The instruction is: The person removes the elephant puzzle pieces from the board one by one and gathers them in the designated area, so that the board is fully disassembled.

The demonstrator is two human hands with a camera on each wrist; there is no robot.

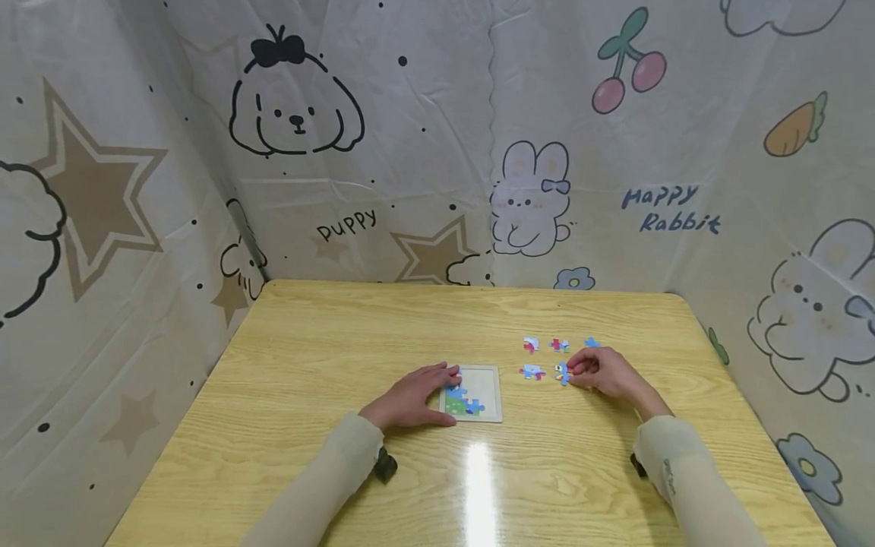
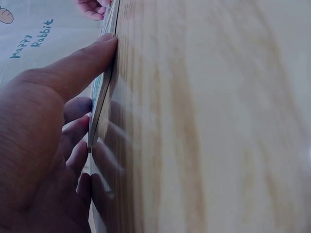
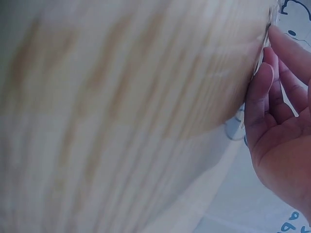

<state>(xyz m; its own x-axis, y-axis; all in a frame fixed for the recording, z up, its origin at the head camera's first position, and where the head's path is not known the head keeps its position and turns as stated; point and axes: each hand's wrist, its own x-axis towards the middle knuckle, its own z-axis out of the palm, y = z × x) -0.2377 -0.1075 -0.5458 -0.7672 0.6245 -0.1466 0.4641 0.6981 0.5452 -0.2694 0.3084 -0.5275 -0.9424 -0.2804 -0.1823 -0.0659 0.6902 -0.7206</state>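
My left hand rests at the left side of a square puzzle tray, fingers spread over its top left corner and thumb at its lower left. In the left wrist view, the thumb lies along the tray's edge. Blue and green puzzle pieces fill the left and bottom of the tray, partly hidden by the fingers. To the right, my right hand pinches the right edge of a blue puzzle piece with an eye-like print, low over the table. In the right wrist view, the curled fingers meet the tabletop.
Several loose pieces lie on the wooden table right of the tray: a red and white piece, a red piece, a blue piece and a pale blue piece. A printed curtain hangs behind the table.
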